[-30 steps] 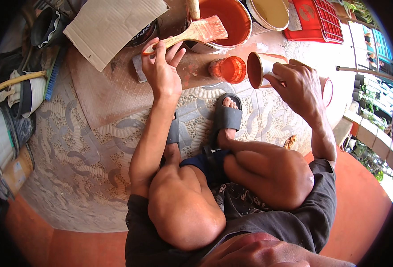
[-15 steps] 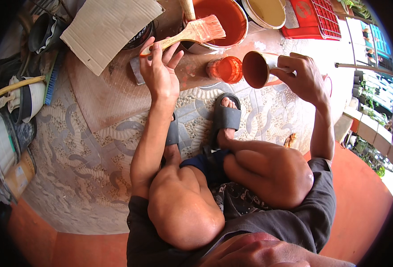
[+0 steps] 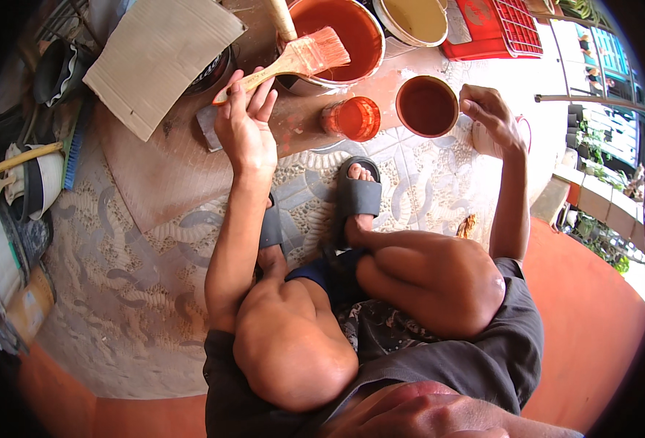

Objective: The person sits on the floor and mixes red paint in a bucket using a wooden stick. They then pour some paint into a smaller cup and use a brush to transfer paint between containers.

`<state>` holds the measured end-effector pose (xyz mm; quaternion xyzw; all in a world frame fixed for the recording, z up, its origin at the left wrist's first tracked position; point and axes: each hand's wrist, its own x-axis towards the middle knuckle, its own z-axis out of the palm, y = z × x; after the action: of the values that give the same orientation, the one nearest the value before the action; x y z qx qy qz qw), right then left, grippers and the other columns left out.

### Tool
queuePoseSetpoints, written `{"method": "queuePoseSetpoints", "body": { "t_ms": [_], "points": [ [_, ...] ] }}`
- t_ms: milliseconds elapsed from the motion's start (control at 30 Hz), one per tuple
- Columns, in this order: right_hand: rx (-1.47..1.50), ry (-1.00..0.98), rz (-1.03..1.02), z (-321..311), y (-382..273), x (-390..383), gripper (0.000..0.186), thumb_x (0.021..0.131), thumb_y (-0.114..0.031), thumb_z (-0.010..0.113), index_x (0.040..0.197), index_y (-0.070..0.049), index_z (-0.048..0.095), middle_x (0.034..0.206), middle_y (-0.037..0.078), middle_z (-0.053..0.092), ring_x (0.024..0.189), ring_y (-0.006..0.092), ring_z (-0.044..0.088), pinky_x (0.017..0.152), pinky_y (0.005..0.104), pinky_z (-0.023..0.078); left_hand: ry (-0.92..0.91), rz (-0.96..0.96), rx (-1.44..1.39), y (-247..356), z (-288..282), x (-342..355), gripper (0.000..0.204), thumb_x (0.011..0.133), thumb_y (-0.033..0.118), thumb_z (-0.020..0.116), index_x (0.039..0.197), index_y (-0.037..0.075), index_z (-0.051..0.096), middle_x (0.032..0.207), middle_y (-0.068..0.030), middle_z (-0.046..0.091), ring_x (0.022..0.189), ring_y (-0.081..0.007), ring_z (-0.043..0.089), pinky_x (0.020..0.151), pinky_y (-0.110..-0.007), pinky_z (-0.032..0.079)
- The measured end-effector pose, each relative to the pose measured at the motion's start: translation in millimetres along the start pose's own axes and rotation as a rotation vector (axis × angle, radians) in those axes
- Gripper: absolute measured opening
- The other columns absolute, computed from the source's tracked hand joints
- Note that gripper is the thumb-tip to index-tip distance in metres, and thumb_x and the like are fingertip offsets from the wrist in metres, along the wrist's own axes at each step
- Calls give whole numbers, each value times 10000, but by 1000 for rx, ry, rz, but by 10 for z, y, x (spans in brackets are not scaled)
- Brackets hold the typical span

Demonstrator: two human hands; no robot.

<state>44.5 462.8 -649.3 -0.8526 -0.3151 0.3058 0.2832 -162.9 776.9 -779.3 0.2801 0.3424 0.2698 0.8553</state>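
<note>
My left hand (image 3: 248, 139) is closed on the handle of a wide paintbrush (image 3: 293, 61), whose orange-stained bristles point right across the front of a paint bucket (image 3: 376, 55). Orange-red paint coats the bucket's inside, and a thick wooden stick (image 3: 281, 20) leans at its rim. My right hand (image 3: 492, 115) grips a mug (image 3: 426, 108) by its side; the handle is mostly hidden by my fingers. The mug's round mouth faces up, showing a dark reddish-brown inside. Between my hands stands a small clear cup of orange paint (image 3: 352, 119).
A cardboard sheet (image 3: 163, 62) covers part of a dark can (image 3: 209, 77) at the far left. A cream-coloured bucket (image 3: 411, 20) and a red crate (image 3: 476, 36) stand behind. Past my right hand is a white tub (image 3: 487, 141). A blue-bristled broom (image 3: 73, 157) lies left.
The mug in my right hand has turned from tipped leftward to mouth-up, moving away from the small orange cup. The left hand still holds the paintbrush; the whole view has shifted slightly.
</note>
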Motion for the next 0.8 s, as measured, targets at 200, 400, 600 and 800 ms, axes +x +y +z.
{"method": "queuePoseSetpoints", "body": {
  "t_ms": [200, 400, 600, 800],
  "points": [
    [654, 71, -111, -81, 315, 111, 321, 968, -337, 617, 970, -17, 633, 952, 32, 627, 870, 143, 556, 770, 293, 425, -33, 1, -37, 22, 64, -16, 388, 1059, 251, 477, 1343, -13, 482, 1286, -240, 600, 1151, -307, 654, 871, -322, 600],
    [988, 245, -224, -6, 205, 507, 412, 1010, -252, 548, 1287, 53, 542, 1033, 73, 619, 946, 145, 567, 885, 326, 456, -13, -29, -34, 58, 243, -30, 408, 1053, 255, 482, 1330, -43, 448, 1275, -265, 561, 1129, -344, 641, 957, -418, 576],
    [1109, -49, -467, 37, 89, 1106, 392, 1018, -237, 532, 1310, 26, 535, 925, 12, 550, 900, 125, 522, 894, 331, 433, -52, 23, -97, 97, 473, 30, 357, 1048, 208, 490, 1280, -56, 422, 1265, -241, 513, 1124, -382, 629, 932, -445, 600],
    [1088, -97, -426, 222, 61, 1340, 423, 1036, -239, 511, 1369, 21, 514, 905, -2, 545, 883, 118, 517, 932, 329, 433, -49, 24, -170, 167, 545, 82, 332, 1047, 175, 483, 1241, -85, 410, 1266, -221, 500, 1048, -379, 671, 879, -411, 631]
  ]
}}
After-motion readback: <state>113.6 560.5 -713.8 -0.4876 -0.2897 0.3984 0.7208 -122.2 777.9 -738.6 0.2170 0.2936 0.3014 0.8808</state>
